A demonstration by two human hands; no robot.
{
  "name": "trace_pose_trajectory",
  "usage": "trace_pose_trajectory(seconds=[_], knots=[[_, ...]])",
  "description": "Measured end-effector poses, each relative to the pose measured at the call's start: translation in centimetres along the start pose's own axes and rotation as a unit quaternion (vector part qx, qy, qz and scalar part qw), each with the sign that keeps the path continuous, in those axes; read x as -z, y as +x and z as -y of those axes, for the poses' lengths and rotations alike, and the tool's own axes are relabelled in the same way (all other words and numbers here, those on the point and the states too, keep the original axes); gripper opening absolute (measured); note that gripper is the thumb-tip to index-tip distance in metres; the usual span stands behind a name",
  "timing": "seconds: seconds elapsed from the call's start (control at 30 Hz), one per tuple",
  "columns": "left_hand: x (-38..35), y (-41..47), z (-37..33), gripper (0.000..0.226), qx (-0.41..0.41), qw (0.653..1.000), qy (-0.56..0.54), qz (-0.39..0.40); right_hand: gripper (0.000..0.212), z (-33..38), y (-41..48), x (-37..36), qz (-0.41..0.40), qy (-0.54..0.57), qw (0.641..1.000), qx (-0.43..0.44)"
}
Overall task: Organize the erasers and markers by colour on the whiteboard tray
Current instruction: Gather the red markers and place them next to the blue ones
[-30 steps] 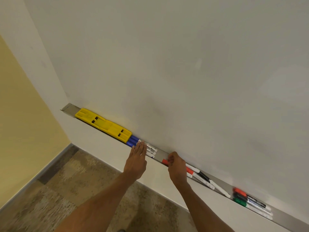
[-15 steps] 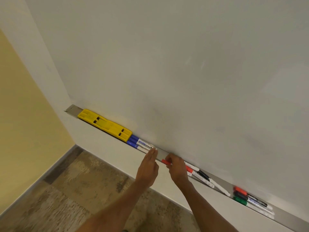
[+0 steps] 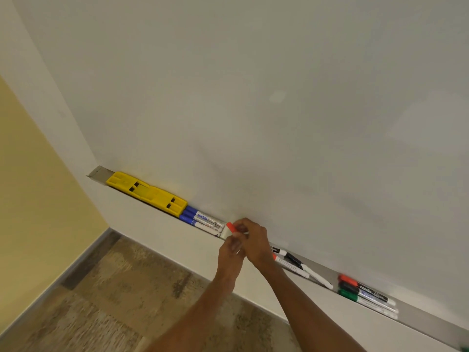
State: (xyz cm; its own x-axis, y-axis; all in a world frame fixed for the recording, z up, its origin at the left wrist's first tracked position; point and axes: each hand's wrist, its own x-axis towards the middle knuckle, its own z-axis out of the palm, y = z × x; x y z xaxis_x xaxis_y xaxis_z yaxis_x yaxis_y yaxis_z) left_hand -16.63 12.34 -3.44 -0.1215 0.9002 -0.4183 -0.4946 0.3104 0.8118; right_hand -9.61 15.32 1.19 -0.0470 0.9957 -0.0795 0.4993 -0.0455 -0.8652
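Yellow erasers [image 3: 146, 193] at tray [image 3: 97, 172] left end | blue markers [image 3: 203, 221] beside them | left hand [image 3: 229, 252] and right hand [image 3: 253, 241] both pinch red marker [image 3: 232, 227] just above tray | mixed markers [image 3: 365, 292] farther right

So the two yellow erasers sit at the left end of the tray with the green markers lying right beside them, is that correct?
Not quite. In the head view the markers right beside the yellow erasers are blue markers, not green. The erasers do sit at the left end of the tray. The one green marker lies far to the right.
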Motion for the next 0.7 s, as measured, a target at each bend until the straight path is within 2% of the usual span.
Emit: trace_pose_trajectory(seconds=[0.13, 0.3, 0.37, 0.47, 0.57, 0.7], knots=[[-1.2, -0.6, 0.4, 0.036, 0.047, 0.998, -0.041, 0.026, 0.022, -0.6, -0.4, 0.9, 0.009, -0.003, 1.000, -0.011], [-2.0, -1.7, 1.0, 0.021, 0.020, 0.999, -0.024, 0.017, 0.018, -1.7, -1.2, 2.6, 0.008, -0.027, 0.999, -0.016], [-2.1, -2.1, 1.3, 0.021, 0.025, 0.999, -0.027, 0.009, 0.017, -2.4, -1.6, 3.8, -0.004, -0.041, 0.999, -0.018], [-2.2, -2.2, 1.7, 0.036, 0.053, 0.997, -0.063, -0.017, 0.016, -4.5, -2.1, 5.7, -0.019, -0.143, 0.990, -0.012], [-2.3, -2.5, 2.0, 0.028, 0.056, 0.995, -0.082, -0.032, 0.013, -6.4, -2.7, 7.2, -0.004, -0.249, 0.968, -0.025], [-2.5, -2.9, 2.3, 0.020, 0.066, 0.990, -0.115, -0.053, 0.015, -7.4, -3.3, 8.2, 0.058, -0.362, 0.930, -0.037]])
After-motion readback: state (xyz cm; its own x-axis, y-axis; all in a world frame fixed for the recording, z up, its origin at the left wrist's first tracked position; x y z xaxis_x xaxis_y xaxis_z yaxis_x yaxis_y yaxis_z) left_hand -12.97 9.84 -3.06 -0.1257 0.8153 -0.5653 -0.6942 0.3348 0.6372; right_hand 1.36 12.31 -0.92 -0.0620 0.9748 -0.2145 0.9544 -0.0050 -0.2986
